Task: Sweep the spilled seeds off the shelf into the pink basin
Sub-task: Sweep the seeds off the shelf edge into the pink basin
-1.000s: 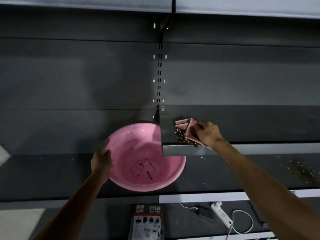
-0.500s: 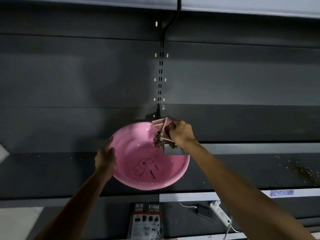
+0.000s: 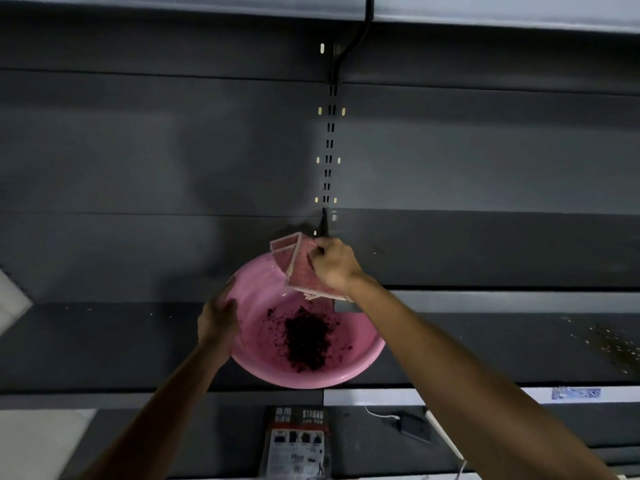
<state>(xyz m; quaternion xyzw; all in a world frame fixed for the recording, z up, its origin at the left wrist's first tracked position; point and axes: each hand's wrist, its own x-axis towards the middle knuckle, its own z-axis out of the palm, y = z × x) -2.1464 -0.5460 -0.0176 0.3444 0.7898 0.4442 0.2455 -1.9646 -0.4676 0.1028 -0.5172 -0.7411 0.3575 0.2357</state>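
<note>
Dark grey shop shelving fills the view, with a slotted upright (image 3: 329,150) running down the back panel and a black cable (image 3: 353,39) bending in at the top. To the right of that upright a shelf (image 3: 485,251) juts forward, with a paler strip along its front edge. Its left front corner sits directly over the far right side of the pink basin (image 3: 263,282).

The left hand (image 3: 218,317) grips the basin by its left rim, fingers wrapped over the edge. The basin is held out over a lower shelf (image 3: 104,341); whether it rests on that shelf cannot be told. The right hand (image 3: 334,263) is closed round a folded pink cloth (image 3: 301,268), bunching it between thumb and fingers at the shelf's left end. The cloth's loose edges hang past that end, above the basin's far rim.

A dark heap of seeds (image 3: 306,337) lies in the bottom of the basin, with stray ones scattered around it on the pink. Near the right end of the lower shelf there is a patch of scattered seeds (image 3: 613,344).

On the bottom level lie a printed packet (image 3: 298,441), a dark flat object (image 3: 412,427) with a thin white lead, and a white power strip (image 3: 446,441)
</note>
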